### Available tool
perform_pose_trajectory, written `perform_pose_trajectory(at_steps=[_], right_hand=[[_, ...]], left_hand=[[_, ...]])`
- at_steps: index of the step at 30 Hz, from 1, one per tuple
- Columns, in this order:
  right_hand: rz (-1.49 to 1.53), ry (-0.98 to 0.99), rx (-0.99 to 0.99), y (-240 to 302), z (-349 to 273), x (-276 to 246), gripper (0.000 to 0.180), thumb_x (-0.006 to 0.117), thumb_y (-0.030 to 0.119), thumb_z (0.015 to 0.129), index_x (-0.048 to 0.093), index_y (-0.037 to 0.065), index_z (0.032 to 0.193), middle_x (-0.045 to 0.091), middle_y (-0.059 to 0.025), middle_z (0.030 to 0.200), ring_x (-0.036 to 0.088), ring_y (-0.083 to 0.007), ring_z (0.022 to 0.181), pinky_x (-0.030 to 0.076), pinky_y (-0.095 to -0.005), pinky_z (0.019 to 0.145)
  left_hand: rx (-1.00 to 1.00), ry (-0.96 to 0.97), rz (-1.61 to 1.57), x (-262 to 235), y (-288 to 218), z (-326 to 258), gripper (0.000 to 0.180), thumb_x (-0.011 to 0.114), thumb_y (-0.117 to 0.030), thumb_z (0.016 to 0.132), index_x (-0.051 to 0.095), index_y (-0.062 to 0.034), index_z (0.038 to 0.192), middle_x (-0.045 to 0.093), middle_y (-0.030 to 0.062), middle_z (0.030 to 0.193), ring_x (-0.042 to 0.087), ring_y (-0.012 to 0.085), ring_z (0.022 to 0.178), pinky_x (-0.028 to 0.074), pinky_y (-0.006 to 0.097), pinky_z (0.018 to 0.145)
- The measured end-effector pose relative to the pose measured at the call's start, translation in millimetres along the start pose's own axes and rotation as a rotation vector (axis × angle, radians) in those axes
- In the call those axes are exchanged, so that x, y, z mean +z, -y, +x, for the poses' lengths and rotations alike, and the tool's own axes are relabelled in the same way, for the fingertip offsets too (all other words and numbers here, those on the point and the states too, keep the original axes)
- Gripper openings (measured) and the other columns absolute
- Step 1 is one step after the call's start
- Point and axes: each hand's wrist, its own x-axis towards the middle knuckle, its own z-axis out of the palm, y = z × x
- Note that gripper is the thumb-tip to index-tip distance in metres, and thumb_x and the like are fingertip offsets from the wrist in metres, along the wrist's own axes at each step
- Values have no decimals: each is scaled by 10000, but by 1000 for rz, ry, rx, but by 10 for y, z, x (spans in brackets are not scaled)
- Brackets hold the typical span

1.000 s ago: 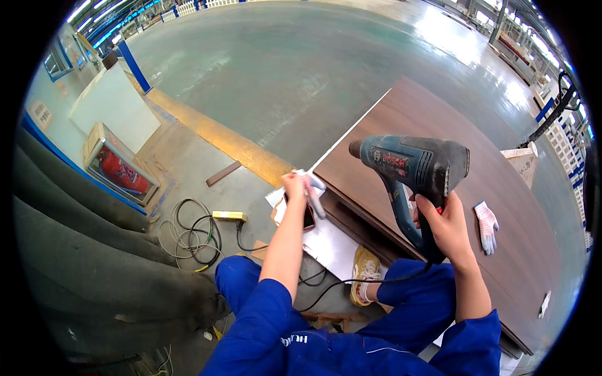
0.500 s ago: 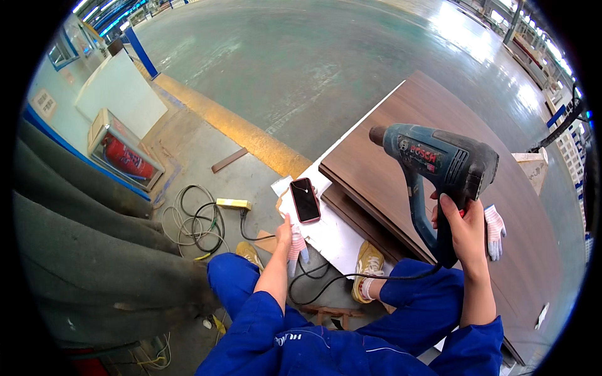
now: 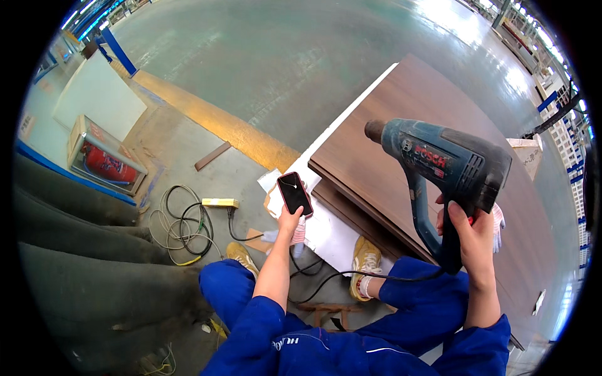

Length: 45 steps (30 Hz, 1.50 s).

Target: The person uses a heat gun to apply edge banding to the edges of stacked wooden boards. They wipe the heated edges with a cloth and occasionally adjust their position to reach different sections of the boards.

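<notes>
Right hand (image 3: 471, 241): wrapped tight round the grip of a blue heat gun (image 3: 446, 164), right-centre of the frame, nozzle pointing to the upper left over the dark brown board (image 3: 401, 113). Nozzle looks to be up off the surface, not touching it.

Left hand (image 3: 290, 220): fingers curled round the bottom end of a black phone with a red edge (image 3: 295, 193), held up near the middle of the frame, dark screen facing the wearer.

Cord: black cable (image 3: 351, 276) runs from the gun's handle down across the lap toward lower centre.

Boards: the brown one sits on a white panel (image 3: 332, 232) and another brown layer, stacked in the right half; a white glove (image 3: 498, 222) peeks out just behind the right wrist.

Person: sitting low, blue workwear, yellow shoes (image 3: 365, 258) tucked against the stack's edge.

Floor stuff: coiled cables and a yellow power strip (image 3: 219, 203) at left-centre, a red extinguisher in a box (image 3: 106, 164) further left, a yellow floor stripe (image 3: 213, 122) above them.

Step in hand: looks like a pause tbh, gun held ready while the phone gets a look.

Next move: probably needs the phone put somewhere safe so the left hand is free, then the nozzle brought down to the board edge.
</notes>
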Motion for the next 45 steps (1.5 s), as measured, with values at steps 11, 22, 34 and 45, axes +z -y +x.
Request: perform_pose_trajectory(at_steps=[11, 22, 34, 45], right_hand=[[-98, -76, 9, -199, 106, -88, 395, 570, 228, 926, 470, -39, 1198, 542, -151, 1004, 571, -153, 667, 460, -236, 517], [-166, -257, 2, -361, 269, -278, 482, 619, 268, 899, 442, -44, 1221, 545, -172, 963, 589, -172, 626, 489, -251, 483], [-201, -266, 7, -352, 312, -169, 416, 606, 247, 905, 465, -9, 1200, 565, -158, 983, 608, -181, 637, 514, -244, 520], [51, -276, -240, -100, 165, -107, 383, 510, 209, 958, 395, -30, 1234, 496, -157, 1077, 565, -162, 737, 489, -257, 582]], left_hand=[[-72, 249, -259, -91, -322, 888, 328, 638, -142, 885, 594, -2, 1178, 658, 45, 1048, 582, 121, 944, 454, 276, 857], [73, 452, 7, 551, -946, 1659, 402, 709, -223, 792, 641, -91, 1165, 673, 108, 1092, 621, 209, 1014, 453, 328, 896], [145, 325, -231, 790, -724, 1761, 376, 692, -218, 818, 647, -78, 1164, 702, 90, 999, 637, 147, 898, 486, 283, 787], [290, 303, -709, -814, -1829, 1301, 335, 614, -211, 909, 618, 17, 1155, 670, 45, 982, 621, 106, 813, 491, 251, 725]])
